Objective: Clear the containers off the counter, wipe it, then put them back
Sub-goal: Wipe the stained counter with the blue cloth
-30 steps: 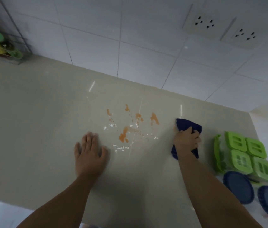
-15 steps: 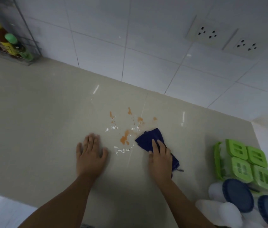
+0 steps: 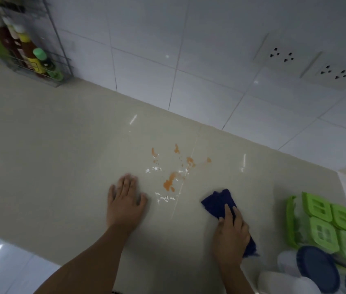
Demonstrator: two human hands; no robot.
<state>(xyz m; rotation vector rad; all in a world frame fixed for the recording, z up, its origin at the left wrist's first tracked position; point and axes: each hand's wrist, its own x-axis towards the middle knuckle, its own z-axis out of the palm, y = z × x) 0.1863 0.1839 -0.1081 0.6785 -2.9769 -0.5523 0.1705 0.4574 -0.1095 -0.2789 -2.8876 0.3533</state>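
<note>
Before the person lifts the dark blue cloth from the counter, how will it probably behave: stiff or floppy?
Probably floppy: the dark blue cloth lies crumpled in uneven folds under the right hand. It likely weighs little, since it looks thin. Pushed flat, it should slide easily, because the counter looks glossy and shows light reflections.

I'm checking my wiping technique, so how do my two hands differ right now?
The left hand lies bare on the counter, fingers spread, just left of the orange spill. The right hand presses on the blue cloth, right of the spill and nearer the counter's front edge. Both rest palm-down on the counter, neither touching the spill.
</note>
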